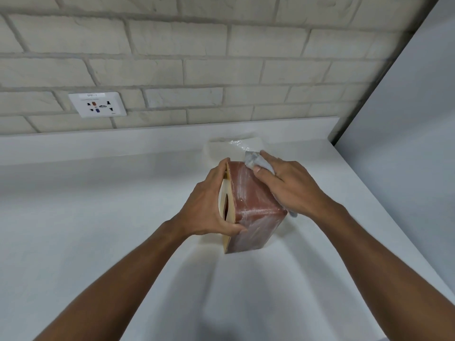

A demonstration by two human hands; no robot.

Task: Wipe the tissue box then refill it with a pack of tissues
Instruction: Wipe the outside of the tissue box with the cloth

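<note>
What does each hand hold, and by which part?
The left hand grips the tissue box by its pale slotted face. The right hand holds a grey cloth bunched under its fingers.

Reddish-brown tissue box (256,200) on its side, tissue pack (231,146) behind.

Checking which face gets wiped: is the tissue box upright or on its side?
On its side: the tissue box, slotted face pointing left, is gripped by the left hand; the right hand holds a cloth on top.
</note>
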